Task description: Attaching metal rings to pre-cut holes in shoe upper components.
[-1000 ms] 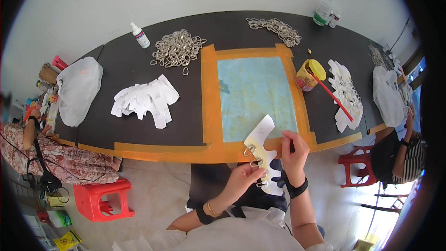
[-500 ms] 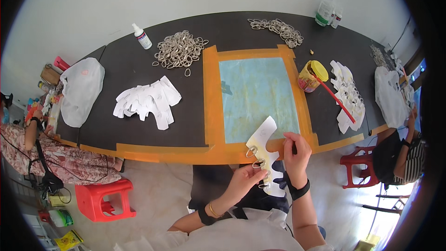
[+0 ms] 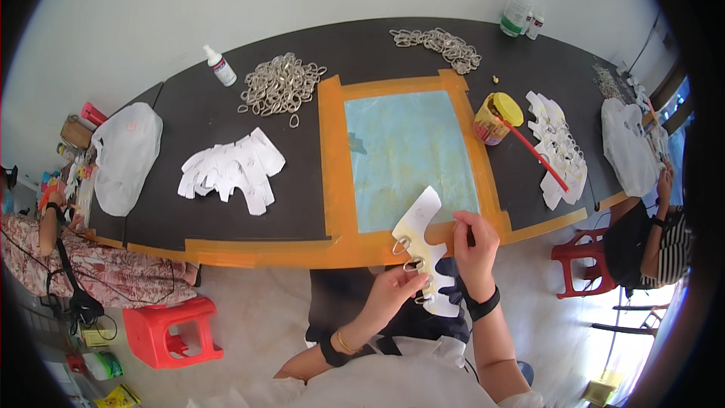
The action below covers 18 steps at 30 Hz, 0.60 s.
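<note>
Left hand [image 3: 396,289] has a white toothed strip [image 3: 420,215] pinched between thumb and fingers, with metal rings [image 3: 402,245] along its left edge. The strip's top end is over the blue sheet [image 3: 411,151], its lower end over the lap. Right hand [image 3: 476,249] is just beside it, fingers curled; can't tell if there's anything in them.

Orange tape [image 3: 331,174] frames the sheet on the dark bench [image 3: 204,113]. Right of that there's a yellow-lidded tub [image 3: 491,130], contents too small to make out, with a red stick [image 3: 542,161] slanting from it across a pile of ringed white pieces [image 3: 555,132]. Plain white pieces [image 3: 234,166] are heaped on the left.

Further back: two ring piles [image 3: 283,83], a white spray bottle [image 3: 222,69] (can't see inside), and a clear bottle with a green band [image 3: 514,17]. White plastic bags [image 3: 127,159] sit toward both ends, contents hidden.
</note>
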{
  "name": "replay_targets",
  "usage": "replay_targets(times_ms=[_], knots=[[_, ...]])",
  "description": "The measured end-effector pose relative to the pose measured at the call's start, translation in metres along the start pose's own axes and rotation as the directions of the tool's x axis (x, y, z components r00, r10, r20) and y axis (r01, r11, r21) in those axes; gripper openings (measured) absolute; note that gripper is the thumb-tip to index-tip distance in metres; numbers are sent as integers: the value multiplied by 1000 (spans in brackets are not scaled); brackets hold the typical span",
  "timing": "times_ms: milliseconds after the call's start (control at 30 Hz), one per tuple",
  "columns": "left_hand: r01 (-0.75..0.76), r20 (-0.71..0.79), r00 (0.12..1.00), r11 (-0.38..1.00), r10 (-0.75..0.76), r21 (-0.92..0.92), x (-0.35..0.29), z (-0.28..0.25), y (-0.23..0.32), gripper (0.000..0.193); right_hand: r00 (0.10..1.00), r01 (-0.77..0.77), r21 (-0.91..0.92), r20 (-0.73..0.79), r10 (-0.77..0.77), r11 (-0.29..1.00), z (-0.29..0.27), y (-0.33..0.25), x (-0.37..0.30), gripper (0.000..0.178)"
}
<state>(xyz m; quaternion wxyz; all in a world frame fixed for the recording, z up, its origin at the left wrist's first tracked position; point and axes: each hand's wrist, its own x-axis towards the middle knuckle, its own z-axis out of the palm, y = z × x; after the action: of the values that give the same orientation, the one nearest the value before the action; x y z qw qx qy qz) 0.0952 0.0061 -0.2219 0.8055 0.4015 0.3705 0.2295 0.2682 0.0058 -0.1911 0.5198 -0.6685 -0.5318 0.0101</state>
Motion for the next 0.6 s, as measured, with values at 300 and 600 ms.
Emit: replay_targets(times_ms=[300,600], knots=[[-3,8,1000,998,4,-68,-1,5,4,17,1000,2,13,-3,-2,1000,0,3,-1,11],[10,10,1000,1000,-10,-6,-1,2,2,19,1000,-3,8,-17,3,1000,1,3,-2,12]])
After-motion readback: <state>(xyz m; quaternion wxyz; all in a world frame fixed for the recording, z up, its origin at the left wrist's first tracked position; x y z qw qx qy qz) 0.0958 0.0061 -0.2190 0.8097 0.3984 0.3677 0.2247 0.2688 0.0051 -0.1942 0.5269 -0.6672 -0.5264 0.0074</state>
